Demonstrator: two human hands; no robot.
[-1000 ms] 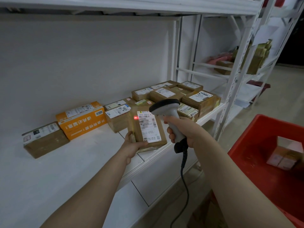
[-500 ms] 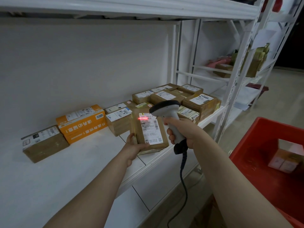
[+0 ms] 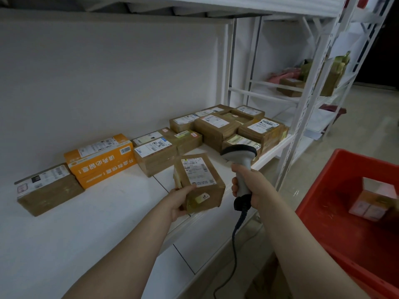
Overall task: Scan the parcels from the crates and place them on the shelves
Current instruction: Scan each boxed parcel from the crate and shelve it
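My left hand (image 3: pixel 180 200) grips a small brown cardboard parcel (image 3: pixel 199 182) with a white label on top, holding it over the front part of the white shelf (image 3: pixel 90 223). My right hand (image 3: pixel 248 186) grips the handle of a grey corded barcode scanner (image 3: pixel 240 160), just right of the parcel. No red scan light shows on the label. A red crate (image 3: pixel 336 190) at the lower right holds a pale parcel (image 3: pixel 371 205).
Along the shelf's back stand a brown box (image 3: pixel 47 190), an orange box (image 3: pixel 101 160) and several brown labelled parcels (image 3: pixel 224 128). White shelf uprights (image 3: pixel 302 117) rise on the right. More packages (image 3: pixel 302 80) sit on a farther shelf.
The parcel has tipped from upright, label facing me, to label up and lower over the shelf. The red scan light on the label is gone. The scanner has shifted slightly right.
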